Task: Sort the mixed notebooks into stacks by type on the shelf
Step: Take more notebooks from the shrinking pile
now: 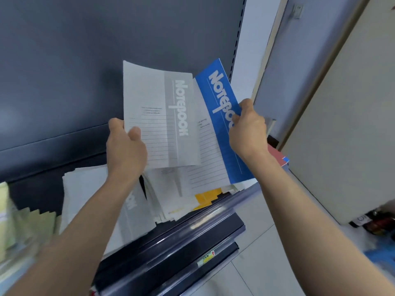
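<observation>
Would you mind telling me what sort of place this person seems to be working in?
Probably a stationery shop: a dark shelf with a slotted upright, a price label on a lower rail, and piles of notebooks beneath the grey notebook and blue notebook being held.

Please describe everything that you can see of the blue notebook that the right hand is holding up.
The blue notebook is thin, with a soft, paper-like cover: a blue band with the white word Notebook running along it, and a white part with ruled lines. It is held up in the air above the pile of notebooks, leaning to the right. The right hand pinches its right edge. The grey notebook overlaps its left part in front.
</observation>
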### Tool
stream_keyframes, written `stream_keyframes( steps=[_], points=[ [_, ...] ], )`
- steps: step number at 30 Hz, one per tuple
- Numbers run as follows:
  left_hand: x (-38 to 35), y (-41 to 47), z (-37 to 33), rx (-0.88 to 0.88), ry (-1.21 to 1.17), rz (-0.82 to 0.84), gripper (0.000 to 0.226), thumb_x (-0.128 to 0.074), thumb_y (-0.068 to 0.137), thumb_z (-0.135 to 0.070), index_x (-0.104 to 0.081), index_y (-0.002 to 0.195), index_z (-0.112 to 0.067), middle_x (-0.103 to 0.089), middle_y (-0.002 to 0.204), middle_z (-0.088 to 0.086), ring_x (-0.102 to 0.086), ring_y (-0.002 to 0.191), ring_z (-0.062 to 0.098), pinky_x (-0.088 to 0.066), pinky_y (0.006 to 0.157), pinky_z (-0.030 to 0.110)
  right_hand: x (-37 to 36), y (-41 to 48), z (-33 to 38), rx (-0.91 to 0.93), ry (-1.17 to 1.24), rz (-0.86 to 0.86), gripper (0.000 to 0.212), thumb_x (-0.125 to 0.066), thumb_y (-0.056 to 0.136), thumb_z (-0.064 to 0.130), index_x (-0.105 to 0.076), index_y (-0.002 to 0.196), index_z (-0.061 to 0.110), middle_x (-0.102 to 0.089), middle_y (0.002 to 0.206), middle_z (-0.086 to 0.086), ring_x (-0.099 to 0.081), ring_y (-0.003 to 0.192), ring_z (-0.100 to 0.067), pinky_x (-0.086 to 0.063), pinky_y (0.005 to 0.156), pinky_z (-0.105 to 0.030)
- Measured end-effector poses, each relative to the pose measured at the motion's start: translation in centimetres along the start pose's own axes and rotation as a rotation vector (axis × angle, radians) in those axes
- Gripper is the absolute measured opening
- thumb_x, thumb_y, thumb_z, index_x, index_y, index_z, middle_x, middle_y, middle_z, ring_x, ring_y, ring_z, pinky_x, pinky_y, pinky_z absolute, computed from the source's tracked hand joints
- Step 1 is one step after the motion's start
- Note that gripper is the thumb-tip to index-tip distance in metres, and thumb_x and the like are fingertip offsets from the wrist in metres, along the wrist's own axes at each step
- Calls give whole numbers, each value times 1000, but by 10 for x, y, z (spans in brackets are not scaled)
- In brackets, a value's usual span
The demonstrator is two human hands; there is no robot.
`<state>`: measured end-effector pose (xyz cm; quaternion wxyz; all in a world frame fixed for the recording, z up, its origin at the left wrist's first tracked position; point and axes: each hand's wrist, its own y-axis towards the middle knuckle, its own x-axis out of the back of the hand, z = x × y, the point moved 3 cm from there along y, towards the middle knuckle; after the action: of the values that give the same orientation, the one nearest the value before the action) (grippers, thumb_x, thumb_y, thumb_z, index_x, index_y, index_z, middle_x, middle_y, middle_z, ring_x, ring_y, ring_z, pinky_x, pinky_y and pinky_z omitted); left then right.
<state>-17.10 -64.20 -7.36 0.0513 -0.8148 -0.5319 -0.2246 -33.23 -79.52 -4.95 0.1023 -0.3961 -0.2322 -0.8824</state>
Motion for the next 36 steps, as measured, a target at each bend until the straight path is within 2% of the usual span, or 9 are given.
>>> stream_keyframes(
  steps=[6, 11, 13, 17, 20, 25, 31, 34, 36],
  points=[
    [-44, -23, -16, 82, 13, -159, 5, -36, 101, -15, -35, 99, -11, -49, 87, -2, -47, 77, 15, -36, 64, 29, 11, 55, -50, 95, 50, 111, 17, -43, 94, 8, -40, 111, 5, -60, 100, -17, -50, 76, -26, -37, 60, -34],
    [-72, -43, -21, 145, 51, -239, 6, -36, 101, -16, -33, 100, -11, -44, 78, -6, -45, 73, 15, -38, 64, 31, 9, 78, -86, 119, 34, 223, 17, -43, 94, 8, -41, 111, 3, -59, 105, -20, -46, 76, -28, -32, 59, -31],
    [-78, -52, -20, 174, 40, -258, 4, -36, 100, -15, -33, 101, -12, -44, 78, -8, -45, 69, 9, -38, 56, 27, 3, 81, -96, 124, 1, 277, 19, -43, 93, 7, -40, 112, 3, -57, 108, -20, -43, 77, -27, -28, 57, -30],
    [-80, -66, -21, 199, 55, -305, 5, -37, 99, -11, -35, 105, -11, -47, 83, -5, -45, 66, 6, -32, 51, 24, -15, 85, -113, 126, -37, 368, 25, -47, 92, 7, -39, 115, 1, -56, 114, -21, -54, 89, -33, -36, 64, -32],
    [-74, -71, -18, 222, 93, -366, 17, -37, 99, -9, -40, 115, -4, -50, 97, 1, -48, 80, 18, -35, 61, 26, -30, 86, -122, 112, -108, 408, 30, -50, 90, 6, -38, 116, -1, -56, 115, -22, -57, 100, -38, -41, 68, -35],
    [-68, -75, -8, 235, 126, -412, 21, -39, 98, -9, -41, 118, -1, -52, 96, 2, -49, 83, 18, -35, 70, 29, -44, 85, -132, 120, -288, 405, 39, -57, 89, 12, -38, 120, -3, -50, 121, -20, -53, 111, -32, -46, 85, -35],
    [-63, -77, -2, 252, 117, -395, 20, -38, 98, -8, -40, 118, -4, -53, 100, 3, -50, 86, 19, -36, 73, 30, -38, 85, -115, 269, -506, 272, 36, -56, 86, 12, -45, 118, 1, -47, 118, -18, -45, 109, -32, -38, 87, -36],
    [-54, -74, 1, 255, 122, -364, 9, -38, 98, -8, -39, 107, -8, -53, 96, 3, -50, 84, 21, -37, 72, 31, -33, 76, -84, 444, -409, 292, 28, -48, 89, 8, -47, 116, 3, -52, 115, -17, -47, 106, -31, -37, 84, -35],
    [-45, -73, 0, 253, 125, -349, 13, -38, 99, -9, -39, 111, -5, -52, 96, 3, -49, 83, 21, -37, 69, 31, -27, 66, -56, 552, -319, 298, 25, -46, 91, 8, -50, 115, 3, -54, 115, -16, -47, 106, -32, -37, 86, -37]
  ],
)
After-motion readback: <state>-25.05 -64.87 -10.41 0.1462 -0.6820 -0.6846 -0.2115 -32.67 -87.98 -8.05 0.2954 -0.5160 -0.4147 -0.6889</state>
